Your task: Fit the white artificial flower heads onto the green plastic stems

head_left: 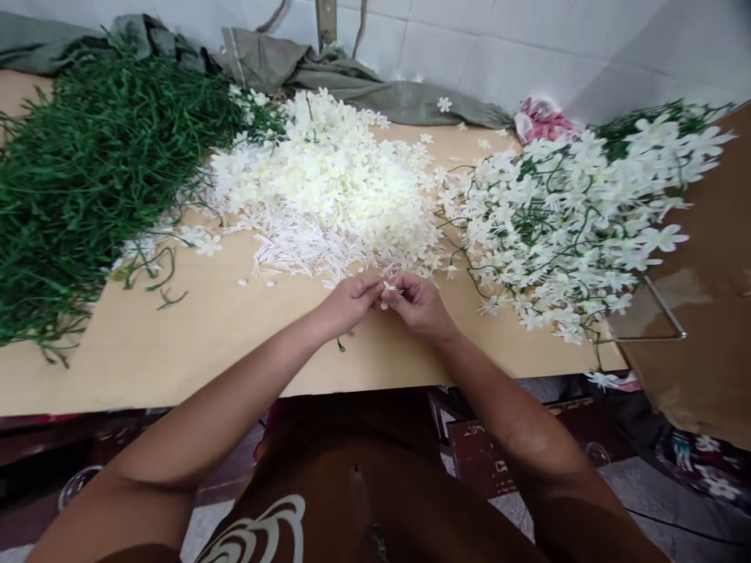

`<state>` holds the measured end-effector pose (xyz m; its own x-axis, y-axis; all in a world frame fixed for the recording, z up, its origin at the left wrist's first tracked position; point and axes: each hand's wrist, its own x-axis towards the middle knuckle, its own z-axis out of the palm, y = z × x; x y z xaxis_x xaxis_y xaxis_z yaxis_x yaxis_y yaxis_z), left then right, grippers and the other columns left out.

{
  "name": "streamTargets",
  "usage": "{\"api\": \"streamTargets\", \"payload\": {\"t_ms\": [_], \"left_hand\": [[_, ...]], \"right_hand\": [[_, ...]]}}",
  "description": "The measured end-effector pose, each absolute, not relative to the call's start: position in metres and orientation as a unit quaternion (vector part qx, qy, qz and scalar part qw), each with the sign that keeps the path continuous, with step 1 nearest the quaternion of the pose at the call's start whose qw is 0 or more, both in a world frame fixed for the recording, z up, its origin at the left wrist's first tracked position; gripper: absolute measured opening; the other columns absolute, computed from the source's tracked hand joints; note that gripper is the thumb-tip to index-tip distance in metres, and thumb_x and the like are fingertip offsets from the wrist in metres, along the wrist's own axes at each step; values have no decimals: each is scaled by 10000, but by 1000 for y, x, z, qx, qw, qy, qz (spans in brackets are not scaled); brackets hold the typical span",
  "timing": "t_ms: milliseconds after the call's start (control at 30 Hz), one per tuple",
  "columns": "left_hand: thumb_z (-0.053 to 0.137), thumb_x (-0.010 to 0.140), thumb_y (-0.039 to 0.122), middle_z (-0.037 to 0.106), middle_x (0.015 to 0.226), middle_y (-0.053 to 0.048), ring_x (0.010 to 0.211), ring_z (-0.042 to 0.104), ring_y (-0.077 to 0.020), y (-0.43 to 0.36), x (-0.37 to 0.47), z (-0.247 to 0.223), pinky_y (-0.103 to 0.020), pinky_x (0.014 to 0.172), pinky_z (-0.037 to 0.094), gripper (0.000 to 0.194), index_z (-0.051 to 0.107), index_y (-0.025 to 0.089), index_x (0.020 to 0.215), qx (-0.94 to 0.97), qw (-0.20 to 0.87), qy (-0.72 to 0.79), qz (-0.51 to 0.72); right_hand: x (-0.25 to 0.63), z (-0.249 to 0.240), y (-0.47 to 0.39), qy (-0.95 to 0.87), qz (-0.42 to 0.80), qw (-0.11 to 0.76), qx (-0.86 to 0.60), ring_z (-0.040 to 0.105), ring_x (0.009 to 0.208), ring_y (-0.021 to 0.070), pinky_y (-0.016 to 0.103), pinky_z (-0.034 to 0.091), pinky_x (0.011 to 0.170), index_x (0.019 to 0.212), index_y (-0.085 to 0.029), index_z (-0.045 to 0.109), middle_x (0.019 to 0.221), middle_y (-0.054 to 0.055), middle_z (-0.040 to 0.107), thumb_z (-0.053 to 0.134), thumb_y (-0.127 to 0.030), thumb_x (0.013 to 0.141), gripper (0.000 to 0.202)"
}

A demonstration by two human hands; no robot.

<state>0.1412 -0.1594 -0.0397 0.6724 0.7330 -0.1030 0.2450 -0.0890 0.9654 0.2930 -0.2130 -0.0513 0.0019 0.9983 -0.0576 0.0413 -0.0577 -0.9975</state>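
Observation:
Close together over the front half of the table, my left hand [350, 302] and my right hand [420, 306] are both closed in a pinch. A small white artificial flower [386, 295] is between their fingertips, partly covered by them. Below my left hand a short green stem end [341, 345] shows; whether that hand holds it I cannot tell. Just beyond my hands lies a big heap of loose white artificial flower heads [346, 172], with thin white stamen-like pieces [299, 246] along its near side.
A large pile of green plastic stems [111, 148] covers the table's left. White flowers on green stems [540, 211] are heaped at the right, beside a cardboard box [704, 313] and a metal wire frame [669, 313]. Grey-green cloth [375, 86] runs along the tiled wall.

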Motion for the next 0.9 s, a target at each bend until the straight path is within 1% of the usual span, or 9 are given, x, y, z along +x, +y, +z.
{"api": "streamTargets", "payload": {"t_ms": [67,167,267,433,500,600,667,767,900], "left_hand": [[502,831,485,394,555,38,572,386,-98,-159,141,-39,-236,554,317,386,440,191,589,698,596,324,231],[524,821,612,453,591,22,595,416,-100,-159,142,-38,-241,581,352,484,492,179,607,676,624,306,246],[506,817,676,524,637,-3,624,459,-107,-158,141,-37,-249,611,380,546,522,167,619,660,648,296,238],[524,851,571,517,621,8,631,476,-109,-153,137,-34,-249,658,406,465,531,170,614,697,614,289,231],[523,856,536,490,600,15,617,467,-109,-152,136,-34,-250,656,402,439,519,175,605,704,599,301,234],[516,863,491,442,576,24,596,442,-107,-152,135,-35,-249,633,379,416,491,180,587,709,582,319,239],[503,875,447,405,556,32,587,425,-105,-152,135,-34,-245,613,357,392,479,182,586,710,583,320,232],[484,889,406,368,539,43,578,403,-102,-153,134,-34,-240,587,326,366,469,185,598,710,595,305,221],[499,885,437,364,555,48,564,368,-92,-153,135,-36,-240,564,298,389,429,188,595,698,618,287,222]], "right_hand": [[295,-50,-213,-490,517,477,-515,503,579,102,270,400,596,649,-201,541,610,-19,587,748,-652,658,496],[299,-51,-213,-480,538,490,-491,537,616,106,276,428,654,662,-202,541,621,-24,592,733,-616,711,459],[302,-56,-213,-464,549,505,-478,554,637,106,276,441,685,685,-203,541,628,-33,582,716,-585,753,425],[304,-61,-213,-457,562,513,-459,567,675,106,283,458,729,743,-204,572,672,-31,584,685,-530,813,352],[302,-59,-214,-463,565,503,-462,574,690,110,284,461,722,779,-207,574,696,-27,597,721,-540,773,364],[299,-55,-216,-488,543,485,-481,548,657,107,272,441,655,795,-208,565,684,-28,589,770,-549,711,407],[298,-53,-217,-514,506,481,-499,512,615,101,269,416,616,763,-203,565,647,-29,565,722,-553,762,383],[297,-53,-219,-545,458,476,-515,484,601,101,275,399,610,702,-196,561,616,-22,540,621,-561,846,397],[299,-51,-217,-563,463,468,-500,471,609,100,273,388,621,657,-191,550,607,-21,520,605,-581,849,438]]}}
